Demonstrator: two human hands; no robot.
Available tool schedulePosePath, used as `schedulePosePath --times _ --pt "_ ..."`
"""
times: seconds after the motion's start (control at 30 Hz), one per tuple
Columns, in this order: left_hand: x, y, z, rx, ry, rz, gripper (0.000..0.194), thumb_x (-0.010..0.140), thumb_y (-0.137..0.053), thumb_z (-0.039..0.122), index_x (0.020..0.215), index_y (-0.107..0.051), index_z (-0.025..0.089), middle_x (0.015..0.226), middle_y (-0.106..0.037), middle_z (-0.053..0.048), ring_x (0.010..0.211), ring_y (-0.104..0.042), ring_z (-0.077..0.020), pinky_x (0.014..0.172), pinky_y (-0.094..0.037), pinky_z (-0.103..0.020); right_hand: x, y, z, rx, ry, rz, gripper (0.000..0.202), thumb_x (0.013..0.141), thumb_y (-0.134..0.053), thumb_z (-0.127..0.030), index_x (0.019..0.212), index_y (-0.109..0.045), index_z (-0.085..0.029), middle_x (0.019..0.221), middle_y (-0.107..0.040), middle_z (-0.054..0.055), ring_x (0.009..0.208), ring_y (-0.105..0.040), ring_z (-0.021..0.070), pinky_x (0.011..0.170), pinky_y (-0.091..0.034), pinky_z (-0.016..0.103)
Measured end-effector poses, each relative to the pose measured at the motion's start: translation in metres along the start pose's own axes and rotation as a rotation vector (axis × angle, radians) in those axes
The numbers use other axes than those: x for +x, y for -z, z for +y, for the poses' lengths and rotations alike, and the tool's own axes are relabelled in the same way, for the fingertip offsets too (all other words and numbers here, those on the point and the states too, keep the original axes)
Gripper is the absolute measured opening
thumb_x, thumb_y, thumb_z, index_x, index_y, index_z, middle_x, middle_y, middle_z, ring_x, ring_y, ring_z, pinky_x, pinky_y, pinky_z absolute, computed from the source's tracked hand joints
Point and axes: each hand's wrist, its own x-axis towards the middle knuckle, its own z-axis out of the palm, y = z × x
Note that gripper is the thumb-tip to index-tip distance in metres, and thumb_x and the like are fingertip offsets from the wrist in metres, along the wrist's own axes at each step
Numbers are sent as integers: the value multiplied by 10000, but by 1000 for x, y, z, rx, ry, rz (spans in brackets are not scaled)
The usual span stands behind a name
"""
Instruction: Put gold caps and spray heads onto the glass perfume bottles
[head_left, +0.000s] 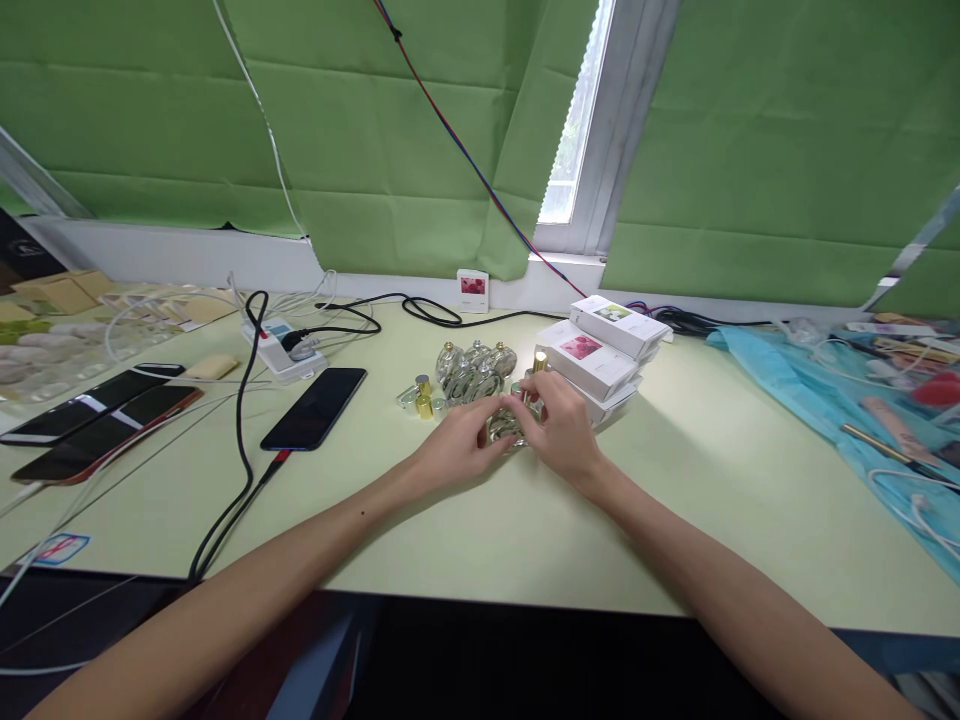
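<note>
Looking down at the table (645,540) through the head view, I've got both hands close together near the middle, so call that the clock centre, with 12 at the wall. The left hand (461,440) has its fingers bent around the near glass bottle (504,428), thumb on the near side and index finger on the far side. The right hand (559,425) is curled in from the other side, thumb and fingertips right up by that same bottle. I can't tell if they're actually gripping anything, since the fingers cover the spot.

The other glass bottles (476,372) sit bunched up at 11, just beyond the left fingers, and a couple of gold caps (424,405) are at 9 to 10. Another gold top (540,361) pokes up at 1, right by the right fingers. The white boxes (596,365) are stacked unevenly at 2, flower pictures facing up, and a small white box (473,291) stands upright against the wall between 11 and 12.

Over at 9 there's a dark phone (315,408) lying flat, two more phones (109,420) farther out, and a power strip (282,352) between 9 and 10. Blue plastic sheeting (780,385) spreads out at 3.
</note>
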Motion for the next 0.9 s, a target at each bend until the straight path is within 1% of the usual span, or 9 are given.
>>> schedulePosePath --times 0.17,0.33,0.63,0.77,0.9 --pt "0 0 -1 10 3 -5 294 941 -613 349 1199 -645 211 834 -643 7 599 -570 -132 559 -418 -266 0 0 0 -9 -21 5 224 1020 -627 -361 873 -519 -232 793 -619 22 678 -555 168 564 -427 294" --pt "0 1 0 4 0 -4 269 929 -619 319 1170 -654 205 845 -657 1 607 -576 -133 566 -426 -264 -1 0 -1 -21 -21 2 221 1027 -609 -387 893 -523 -234 798 -627 24 683 -565 168 564 -436 292" --pt "0 1 3 1 -7 -2 262 930 -620 307 1169 -658 207 870 -672 -1 620 -568 -125 569 -431 -255 -1 0 -4 -7 -13 6 139 1015 -600 -293 919 -526 -226 810 -623 23 659 -546 155 563 -422 289" --pt "0 1 2 10 -21 1 266 932 -615 303 1175 -660 206 885 -679 -7 633 -574 -128 582 -435 -259 -1 1 -4 -16 -11 -1 135 1015 -581 -290 908 -524 -230 804 -622 26 660 -550 158 559 -421 292" --pt "0 1 2 17 -18 -1 270 932 -613 305 1180 -658 210 856 -669 -1 626 -569 -131 579 -430 -260 -1 1 -4 -2 -18 -3 113 1011 -592 -281 926 -541 -227 809 -629 27 659 -549 159 564 -427 292"
